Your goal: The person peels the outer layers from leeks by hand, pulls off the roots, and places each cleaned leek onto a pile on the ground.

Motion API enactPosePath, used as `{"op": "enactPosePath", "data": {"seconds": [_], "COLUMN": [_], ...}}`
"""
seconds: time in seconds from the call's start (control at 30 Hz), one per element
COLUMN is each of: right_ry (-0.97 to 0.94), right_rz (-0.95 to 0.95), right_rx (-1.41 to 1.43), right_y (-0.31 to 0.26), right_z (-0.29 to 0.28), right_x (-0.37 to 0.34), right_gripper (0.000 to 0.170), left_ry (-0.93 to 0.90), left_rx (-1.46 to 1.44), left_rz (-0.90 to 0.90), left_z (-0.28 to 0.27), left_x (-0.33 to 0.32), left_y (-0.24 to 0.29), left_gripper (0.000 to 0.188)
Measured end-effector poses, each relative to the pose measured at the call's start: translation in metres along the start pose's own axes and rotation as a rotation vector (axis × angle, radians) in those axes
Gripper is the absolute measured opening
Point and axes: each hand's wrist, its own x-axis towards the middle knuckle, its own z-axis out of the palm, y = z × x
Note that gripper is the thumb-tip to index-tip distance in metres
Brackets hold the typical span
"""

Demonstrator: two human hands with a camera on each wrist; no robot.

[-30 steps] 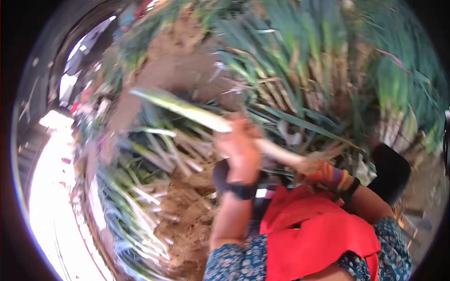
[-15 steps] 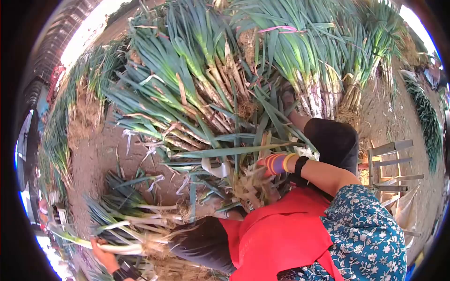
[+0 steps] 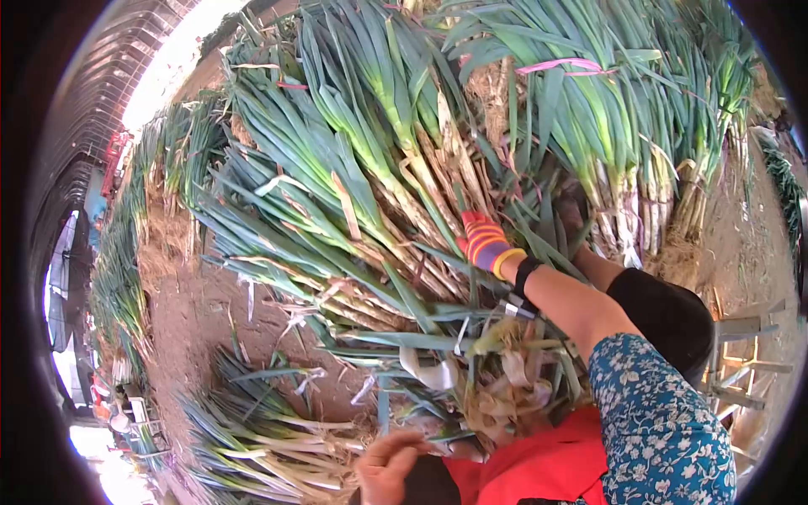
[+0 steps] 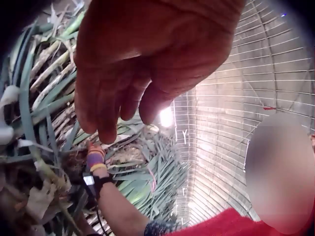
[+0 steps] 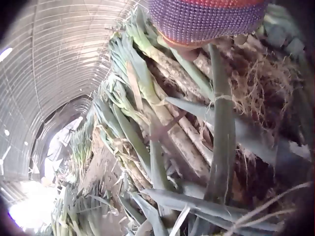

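Note:
My right hand point(image 3: 490, 246), in a striped knit glove, reaches into a heap of unpeeled leeks point(image 3: 362, 202) with brown, dry outer skins. Its fingertips are at the root ends of the stalks; in the right wrist view the glove point(image 5: 209, 22) covers most of the fingers, and I cannot tell whether they grip a stalk. My bare left hand point(image 3: 389, 467) hovers over my lap, fingers loosely bent and holding nothing. The left wrist view shows this hand point(image 4: 152, 54) from close up. Beside it on the ground lies a pile of cleaned leeks point(image 3: 286, 459) with pale shanks.
Tied leek bundles point(image 3: 606, 160) stand at the back right, one with a pink tie point(image 3: 568, 66). Peeled skins point(image 3: 513, 383) and loose leaves lie before my lap. A wooden stool point(image 3: 745, 362) is at the right. More leeks point(image 3: 126, 278) line the far left.
The left hand has let go of a peeled leek at the pile on the left and come back toward my lap. The right hand has moved from the peeled skins up to the heap.

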Motion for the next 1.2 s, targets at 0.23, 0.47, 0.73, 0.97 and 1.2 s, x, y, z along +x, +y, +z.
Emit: {"op": "enactPosePath", "data": {"seconds": [0.23,0.47,0.73,0.97,1.2], "right_ry": [-0.504,-0.700,-0.660,-0.909,-0.896], "right_rz": [0.271,-0.044,0.273,0.279,-0.089], "right_rx": [0.382,1.298,1.618,1.350,0.787], "right_y": [-0.028,-0.052,-0.093,-0.077,-0.053], "right_z": [-0.022,-0.151,-0.216,-0.285,-0.243], "right_x": [0.019,-0.126,-0.173,-0.289,-0.333], "right_gripper": [0.055,0.038,0.022,0.024,0.055], "left_ry": [0.093,0.052,0.174,0.016,-0.140], "left_rx": [-0.150,-0.192,-0.230,-0.495,-0.748], "left_rz": [-0.232,-0.043,0.344,0.497,0.353], "left_z": [0.027,0.047,0.076,0.082,0.053], "left_x": [0.043,0.049,0.047,0.038,0.030], "left_y": [-0.005,0.000,0.005,0.025,0.024], "left_gripper": [0.018,0.017,0.018,0.042,0.036]}}
